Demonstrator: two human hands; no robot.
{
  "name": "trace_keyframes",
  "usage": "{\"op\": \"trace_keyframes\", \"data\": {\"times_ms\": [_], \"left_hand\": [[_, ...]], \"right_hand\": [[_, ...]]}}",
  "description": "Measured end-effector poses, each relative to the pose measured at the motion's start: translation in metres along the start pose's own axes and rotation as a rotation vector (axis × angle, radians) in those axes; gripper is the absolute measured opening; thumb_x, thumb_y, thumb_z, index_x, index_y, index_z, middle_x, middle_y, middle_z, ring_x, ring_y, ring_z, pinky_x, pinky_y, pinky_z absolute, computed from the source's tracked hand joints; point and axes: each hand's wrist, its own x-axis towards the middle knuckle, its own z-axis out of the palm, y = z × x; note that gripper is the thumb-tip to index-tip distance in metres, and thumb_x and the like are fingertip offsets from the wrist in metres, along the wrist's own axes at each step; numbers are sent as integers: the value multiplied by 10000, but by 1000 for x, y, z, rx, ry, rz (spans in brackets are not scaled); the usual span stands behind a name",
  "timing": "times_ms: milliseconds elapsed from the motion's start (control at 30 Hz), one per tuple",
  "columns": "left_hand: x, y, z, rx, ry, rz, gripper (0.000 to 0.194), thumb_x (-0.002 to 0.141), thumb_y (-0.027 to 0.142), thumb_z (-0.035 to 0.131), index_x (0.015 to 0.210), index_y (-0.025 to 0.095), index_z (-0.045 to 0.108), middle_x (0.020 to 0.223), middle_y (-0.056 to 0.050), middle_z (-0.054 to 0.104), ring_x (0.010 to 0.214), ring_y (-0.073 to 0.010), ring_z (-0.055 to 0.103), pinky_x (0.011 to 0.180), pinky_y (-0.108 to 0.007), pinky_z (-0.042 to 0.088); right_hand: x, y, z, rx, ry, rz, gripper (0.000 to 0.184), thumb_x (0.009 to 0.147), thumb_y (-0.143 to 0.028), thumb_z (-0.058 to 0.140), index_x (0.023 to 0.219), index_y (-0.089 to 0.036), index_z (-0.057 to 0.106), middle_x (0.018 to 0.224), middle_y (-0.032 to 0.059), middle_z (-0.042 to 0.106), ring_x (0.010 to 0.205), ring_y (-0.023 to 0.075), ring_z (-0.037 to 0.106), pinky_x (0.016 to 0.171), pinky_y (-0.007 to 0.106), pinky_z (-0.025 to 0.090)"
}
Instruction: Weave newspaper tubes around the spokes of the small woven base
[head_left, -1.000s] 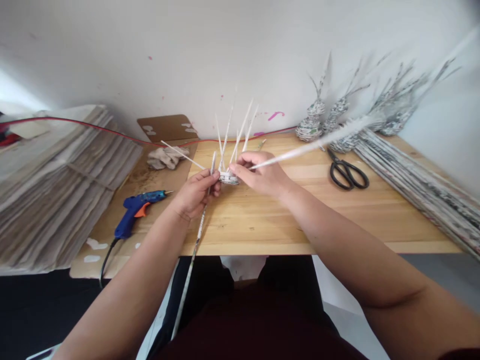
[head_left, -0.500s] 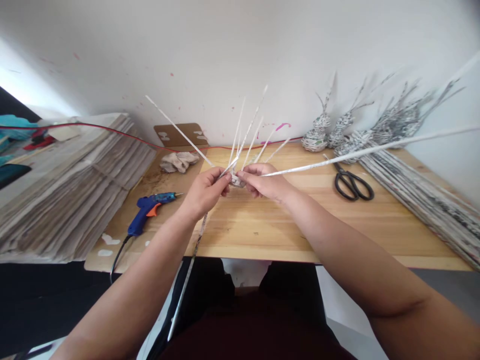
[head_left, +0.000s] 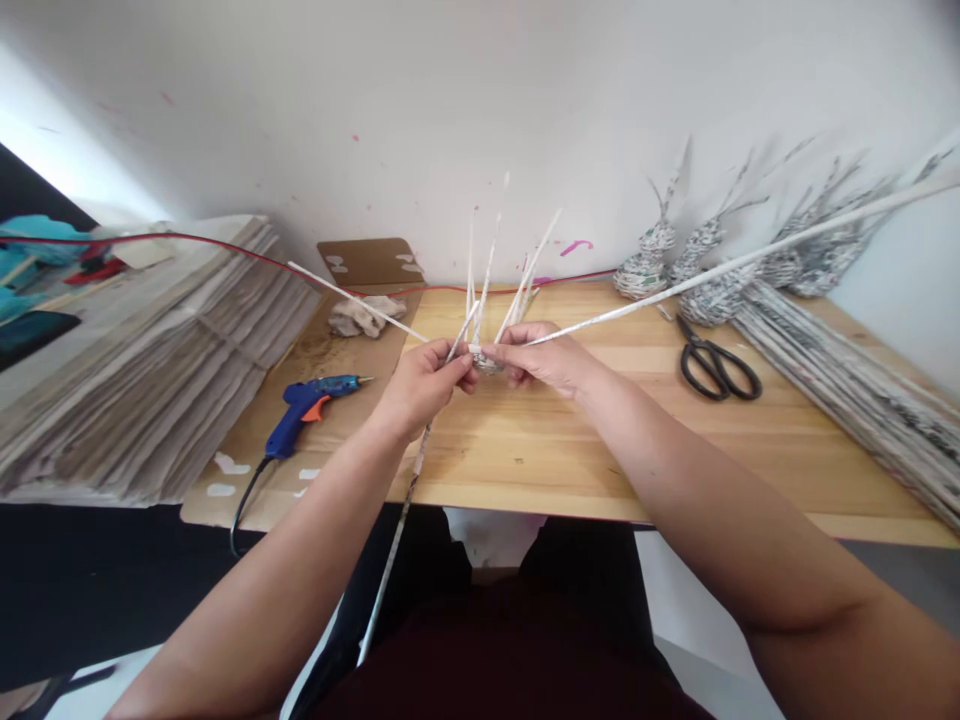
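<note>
Your left hand [head_left: 420, 387] and right hand [head_left: 553, 360] pinch a small woven paper base [head_left: 487, 363] between them over the table [head_left: 525, 480], where the long paper stick [head_left: 600, 317], swung wide, could snag the woven pieces [head_left: 643, 268] behind and kink.

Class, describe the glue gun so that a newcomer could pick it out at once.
Start at the big stack of paper on the left. Just right of it, on brown cardboard, lies the glue gun, nearer the viewer than the crumpled cloth. Its blue body and orange trigger set it apart from those dull neighbours.
</note>
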Motion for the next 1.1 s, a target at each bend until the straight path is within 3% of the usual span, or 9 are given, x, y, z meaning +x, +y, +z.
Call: {"op": "trace_keyframes", "data": {"times_ms": [333, 467, 600, 767, 967, 1100], "left_hand": [[0, -6, 3, 41, 16, 19, 234, 774, 339, 721, 871, 139, 647, 689, -15, 662, 577, -99, 591, 477, -189, 360], [-2, -3, 5, 4, 7, -7, 344, 760, 340, 754, 1018, 141, 645, 726, -19, 673, 567, -93, 585, 442, -179, 314], [-8, 0, 1, -56, 10, -50, 461, 827, 478, 695, 1164, 171, 624, 760, -39, 683, 553, -100, 588, 407, -177, 223], [-30, 16, -23, -19, -6, -48, 418, 877, 536, 627, 1072, 170, 681, 709, -39, 657, 512, -84, 514, 414, -189, 241], [-93, 44, -65, 224, 2, -47, 315, 876, 471, 652, 951, 167, 675, 737, -27, 643, 543, -80, 501, 475, -192, 338], [-138, 53, -105, 251, 178, -140, 337, 854, 504, 650, 971, 194, 586, 773, -30, 678, 530, -110, 551, 450, -203, 319]], "right_hand": [[-1, 1, 0, 87, -53, 111, 391, 713, -400, 871, 666, -161, 564, 490, -37, 572, 446, 104, 610, 375, 161, 366], [0, 0, -1, 140, -21, 133, 369, 702, -337, 884, 678, -163, 560, 494, -39, 581, 451, 96, 602, 390, 156, 360], [2, 2, -4, 135, -18, 96, 351, 703, -330, 881, 685, -166, 572, 495, -36, 585, 463, 89, 587, 408, 162, 355], [3, 3, -6, 95, -2, 73, 352, 707, -333, 868, 656, -166, 562, 490, -28, 579, 471, 88, 573, 419, 166, 351], [3, 5, -4, 25, -23, 41, 348, 693, -377, 863, 673, -166, 588, 522, -11, 595, 493, 84, 542, 444, 175, 363], [5, 7, -4, 20, -32, 42, 415, 634, -430, 894, 666, -165, 577, 531, -9, 584, 482, 80, 516, 434, 190, 345]]}}
